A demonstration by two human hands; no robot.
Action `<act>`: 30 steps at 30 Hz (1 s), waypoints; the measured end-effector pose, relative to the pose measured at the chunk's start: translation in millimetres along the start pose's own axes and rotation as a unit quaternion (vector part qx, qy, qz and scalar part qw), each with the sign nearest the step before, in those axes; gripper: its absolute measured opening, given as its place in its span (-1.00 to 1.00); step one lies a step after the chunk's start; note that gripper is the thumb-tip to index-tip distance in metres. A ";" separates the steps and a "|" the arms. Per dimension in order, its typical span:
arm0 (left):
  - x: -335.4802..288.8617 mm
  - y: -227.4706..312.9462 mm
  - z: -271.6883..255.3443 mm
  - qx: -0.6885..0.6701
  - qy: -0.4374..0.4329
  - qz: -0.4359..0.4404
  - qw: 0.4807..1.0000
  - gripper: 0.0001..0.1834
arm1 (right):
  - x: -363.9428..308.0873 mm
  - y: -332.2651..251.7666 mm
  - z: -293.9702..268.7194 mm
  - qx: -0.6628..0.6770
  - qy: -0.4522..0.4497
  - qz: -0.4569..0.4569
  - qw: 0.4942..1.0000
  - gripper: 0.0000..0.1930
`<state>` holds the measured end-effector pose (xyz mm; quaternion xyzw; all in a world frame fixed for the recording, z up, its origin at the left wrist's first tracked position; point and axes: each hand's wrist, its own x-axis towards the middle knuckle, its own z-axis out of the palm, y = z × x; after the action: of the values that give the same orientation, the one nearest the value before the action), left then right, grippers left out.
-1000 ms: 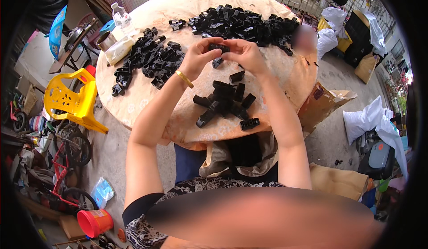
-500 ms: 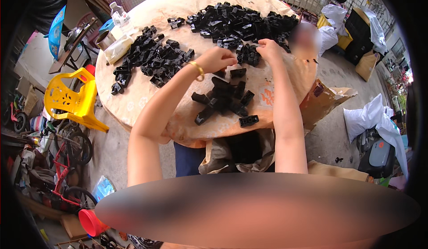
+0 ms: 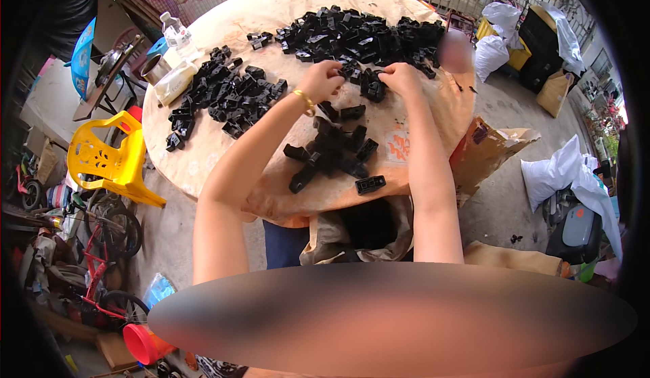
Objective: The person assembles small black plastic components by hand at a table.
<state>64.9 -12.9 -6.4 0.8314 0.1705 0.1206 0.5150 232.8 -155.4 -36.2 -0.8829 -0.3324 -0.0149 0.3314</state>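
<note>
Many small black plastic parts lie on a round, cloth-covered table. My left hand [image 3: 322, 80], with a gold bangle at its wrist, is closed with curled fingers beside the near edge of the large far pile [image 3: 352, 33]; what its fingers hold is hidden. My right hand [image 3: 402, 79] is closed, its thumb and fingertips pressed on the right side of a small cluster of black plastic parts [image 3: 372, 85] between the two hands. Nearer to me is a loose heap of black parts [image 3: 330, 151], with a single rectangular black part [image 3: 370, 185] near the table's front edge.
Another black pile [image 3: 237, 94] covers the table's left side, near a clear plastic bottle [image 3: 177, 34], a metal cup [image 3: 156, 69] and a pale packet [image 3: 175, 87]. A lined bag [image 3: 393, 232] hangs open below the front edge. A yellow chair [image 3: 112, 151] stands left; a torn carton [image 3: 487, 154] stands right.
My left hand has moved slightly farther away toward the far pile. My right hand stays beside the small cluster. The whole view has shifted a little.
</note>
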 end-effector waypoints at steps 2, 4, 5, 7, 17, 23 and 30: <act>-13.0 4.1 -5.3 -0.128 0.003 -0.041 0.991 -0.62 | 0.8 4.2 0.4 -0.002 0.001 -0.010 1.000 -0.69; -28.7 -1.0 -18.0 -0.343 -0.036 -0.042 0.938 -0.62 | -2.7 -7.3 -5.0 -0.076 -0.013 -0.004 0.997 -0.69; -32.0 -3.7 -21.2 -0.366 -0.055 -0.040 0.928 -0.64 | -2.5 -11.3 -5.9 -0.077 -0.014 -0.006 0.997 -0.69; -37.4 -5.3 -21.0 -0.398 -0.056 -0.026 0.915 -0.66 | -5.0 -18.8 -7.2 -0.091 0.028 0.016 0.995 -0.77; -42.1 -4.4 -21.7 -0.413 -0.024 0.039 0.909 -0.64 | -48.5 -87.9 6.2 0.387 -0.017 -0.225 0.894 -0.82; -42.9 3.4 -30.5 -0.362 -0.021 0.004 0.932 -0.68 | -50.8 -93.5 4.0 0.293 0.056 -0.365 0.882 -0.83; -44.7 0.1 -28.6 -0.358 -0.068 0.058 0.929 -0.69 | -48.4 -90.5 7.0 0.300 0.054 -0.324 0.895 -0.82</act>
<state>13.4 -7.8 5.1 0.6066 0.0318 0.1467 0.7807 139.8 -128.6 -1.5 -0.5824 -0.5705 -0.0691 0.5749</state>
